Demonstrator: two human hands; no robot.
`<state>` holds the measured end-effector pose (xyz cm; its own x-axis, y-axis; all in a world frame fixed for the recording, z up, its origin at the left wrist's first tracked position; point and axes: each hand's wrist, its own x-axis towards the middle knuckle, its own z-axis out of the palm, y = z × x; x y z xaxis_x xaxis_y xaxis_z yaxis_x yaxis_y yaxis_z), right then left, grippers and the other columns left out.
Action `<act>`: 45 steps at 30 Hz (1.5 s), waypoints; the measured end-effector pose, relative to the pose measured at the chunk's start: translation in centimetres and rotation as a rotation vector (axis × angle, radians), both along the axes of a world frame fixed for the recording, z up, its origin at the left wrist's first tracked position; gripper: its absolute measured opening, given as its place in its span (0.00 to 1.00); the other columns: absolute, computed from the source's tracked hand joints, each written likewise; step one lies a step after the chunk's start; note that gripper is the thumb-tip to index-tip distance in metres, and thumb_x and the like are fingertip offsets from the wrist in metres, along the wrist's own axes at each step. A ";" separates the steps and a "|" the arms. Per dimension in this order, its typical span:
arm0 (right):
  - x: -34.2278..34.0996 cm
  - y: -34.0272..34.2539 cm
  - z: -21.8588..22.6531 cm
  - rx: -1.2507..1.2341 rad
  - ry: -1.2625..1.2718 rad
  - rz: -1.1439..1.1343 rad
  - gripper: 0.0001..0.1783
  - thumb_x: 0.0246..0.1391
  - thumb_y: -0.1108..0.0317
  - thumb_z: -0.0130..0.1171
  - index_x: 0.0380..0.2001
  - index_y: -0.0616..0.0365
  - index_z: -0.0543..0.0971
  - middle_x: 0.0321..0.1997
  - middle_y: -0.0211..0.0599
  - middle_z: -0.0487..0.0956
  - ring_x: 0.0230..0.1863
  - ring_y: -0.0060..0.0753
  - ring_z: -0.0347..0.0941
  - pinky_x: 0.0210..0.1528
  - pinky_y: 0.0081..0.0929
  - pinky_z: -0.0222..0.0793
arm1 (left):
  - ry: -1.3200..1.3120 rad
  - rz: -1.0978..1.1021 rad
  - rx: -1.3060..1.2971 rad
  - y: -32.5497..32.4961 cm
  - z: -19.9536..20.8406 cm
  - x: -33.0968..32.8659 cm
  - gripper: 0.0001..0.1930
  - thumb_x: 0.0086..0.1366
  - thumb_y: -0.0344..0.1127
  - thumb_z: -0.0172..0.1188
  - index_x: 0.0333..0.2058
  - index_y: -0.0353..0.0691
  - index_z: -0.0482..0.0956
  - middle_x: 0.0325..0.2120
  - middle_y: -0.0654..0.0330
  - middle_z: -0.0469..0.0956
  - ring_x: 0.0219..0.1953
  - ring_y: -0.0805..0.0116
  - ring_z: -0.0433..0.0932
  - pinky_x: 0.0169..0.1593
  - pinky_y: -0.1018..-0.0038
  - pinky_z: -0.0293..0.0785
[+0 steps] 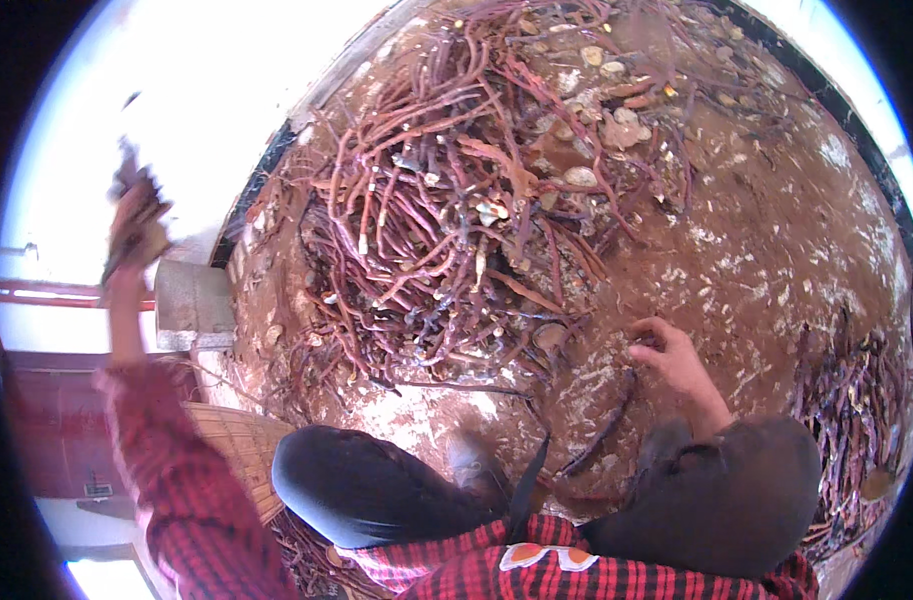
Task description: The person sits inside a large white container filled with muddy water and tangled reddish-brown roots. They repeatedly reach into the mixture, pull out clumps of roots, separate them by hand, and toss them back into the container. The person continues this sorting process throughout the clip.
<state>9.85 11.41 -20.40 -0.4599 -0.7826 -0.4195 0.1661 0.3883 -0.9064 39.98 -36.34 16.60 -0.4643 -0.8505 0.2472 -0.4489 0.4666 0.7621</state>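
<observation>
My left hand (137, 225) is raised high at the far left, at the end of a red checked sleeve. It is smeared by motion and looks dark, so I cannot tell a glove from a held thing. A small dark speck (131, 99) shows just above it. My right hand (677, 368) hovers over the dirt floor near my knee, its thumb apart from the bent fingers and nothing visible between them. In front of me lies a tangled heap of long, thin, reddish-purple roots or stems (417, 220). One dark stem (602, 435) lies below my right hand.
A second heap of dark purplish stems (852, 420) is at the right. Beside my left knee stands a woven, straw-coloured surface (242, 440), with a grey block (194, 305) beyond it. Pale stones (592, 57) and light scraps dot the brown floor (747, 260).
</observation>
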 end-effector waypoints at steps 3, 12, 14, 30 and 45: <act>2.3 0.1 0.8 0.032 0.040 0.131 0.21 0.43 0.69 0.67 0.43 0.60 0.75 0.41 0.38 0.77 0.41 0.33 0.74 0.45 0.30 0.70 | -0.205 0.410 -0.370 -3.2 7.7 23.4 0.24 0.61 0.47 0.54 0.53 0.41 0.69 0.46 0.55 0.74 0.41 0.61 0.78 0.41 0.66 0.78; 4.6 1.8 -0.6 -0.197 0.673 0.677 0.19 0.38 0.65 0.67 0.37 0.53 0.76 0.43 0.33 0.72 0.50 0.40 0.65 0.53 0.35 0.60 | -0.840 1.114 -0.241 5.2 6.0 54.5 0.24 0.62 0.44 0.55 0.54 0.40 0.68 0.47 0.54 0.74 0.44 0.62 0.77 0.42 0.68 0.77; 5.3 1.6 -0.8 -0.180 0.804 0.846 0.17 0.38 0.65 0.65 0.35 0.51 0.76 0.45 0.30 0.71 0.53 0.36 0.62 0.55 0.36 0.55 | -0.890 1.150 -0.192 6.6 4.1 56.7 0.24 0.62 0.44 0.55 0.55 0.40 0.68 0.48 0.54 0.74 0.45 0.62 0.76 0.42 0.69 0.76; 3.9 1.3 -1.1 0.020 -0.017 -0.086 0.14 0.53 0.71 0.59 0.43 0.63 0.74 0.33 0.31 0.76 0.34 0.21 0.71 0.40 0.23 0.68 | -0.592 0.404 -0.633 -0.9 0.2 31.2 0.21 0.65 0.42 0.54 0.54 0.39 0.70 0.47 0.54 0.75 0.50 0.61 0.73 0.54 0.71 0.68; 1.3 1.6 -1.6 -0.186 -0.519 -0.515 0.15 0.48 0.74 0.61 0.42 0.60 0.73 0.35 0.29 0.77 0.36 0.21 0.74 0.41 0.20 0.69 | -0.904 -1.512 -1.172 24.5 -36.4 -14.0 0.31 0.60 0.43 0.46 0.63 0.48 0.55 0.66 0.60 0.51 0.68 0.59 0.46 0.68 0.52 0.37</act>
<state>11.16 12.98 -22.04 -0.5661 -0.6010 -0.5642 0.7087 -0.0053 -0.7055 25.94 -11.87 -19.80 -0.7424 0.5539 -0.3769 0.6563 0.7144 -0.2427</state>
